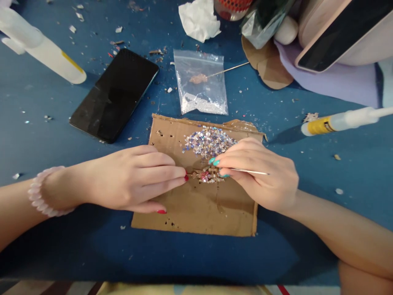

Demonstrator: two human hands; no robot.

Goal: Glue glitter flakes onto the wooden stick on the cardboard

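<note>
A small ornament [206, 176] covered in brownish and pink beads or stones lies on a cardboard sheet [196, 213]. My left hand [132, 176], with red nails, pinches the thin stick at the ornament's left end; its thumb rests apart on the cardboard. From the right, my right hand [260, 174], with turquoise nails, is closed around a thin pointed metal tool [250, 171]. Its fingertips are at the ornament's right end and hide the tool's working tip. Just behind the ornament, a pile of tiny shiny blue, pink and clear stones [208, 141] is spread over the cardboard.
Behind the cardboard lies a zip bag [201, 84] of white beads, with a stick-mounted pink piece on it. A black phone [115, 94] sits left. Glue bottles [325, 125] stand at both sides. Crumpled tissue [199, 18] and scattered scraps are on the blue table [101, 254].
</note>
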